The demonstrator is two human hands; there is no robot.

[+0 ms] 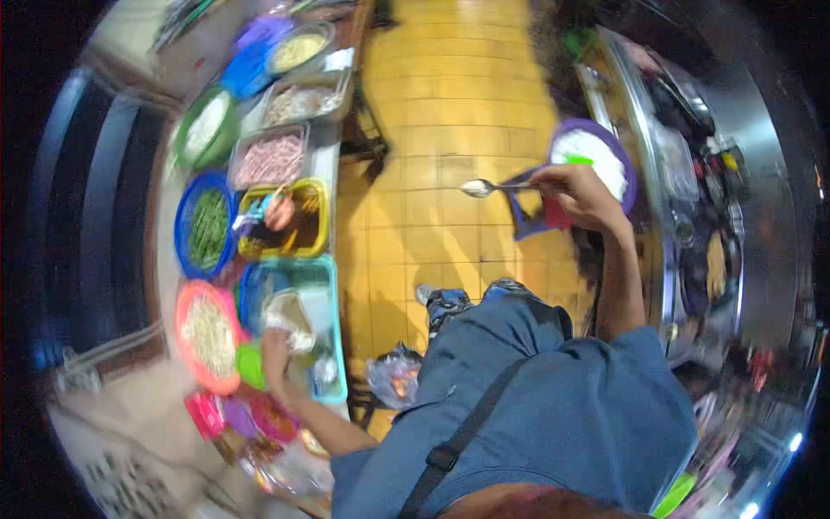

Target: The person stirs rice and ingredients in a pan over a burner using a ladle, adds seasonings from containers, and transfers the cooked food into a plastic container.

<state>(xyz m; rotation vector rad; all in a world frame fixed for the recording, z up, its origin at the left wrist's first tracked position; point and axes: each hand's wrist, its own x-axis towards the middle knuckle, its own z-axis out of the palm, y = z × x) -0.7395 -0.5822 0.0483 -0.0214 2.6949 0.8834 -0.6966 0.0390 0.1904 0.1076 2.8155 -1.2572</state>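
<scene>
1. Yellow floor tiles (450, 112) run down the middle of the frame, between a counter on the left and a steel counter (761, 259) on the right.
2. At lower left, the left hand (278, 353) reaches into a turquoise tray (333, 329), its fingers closed on a pale clump of food (290, 316).
3. At upper right, the right hand (577, 192) grips a spoon (493, 186), its bowl pointing left over the floor.
4. Just behind that hand sits a purple bowl (627, 160) of white food.
5. Colourful baskets of ingredients (207, 229) line the left counter.
</scene>
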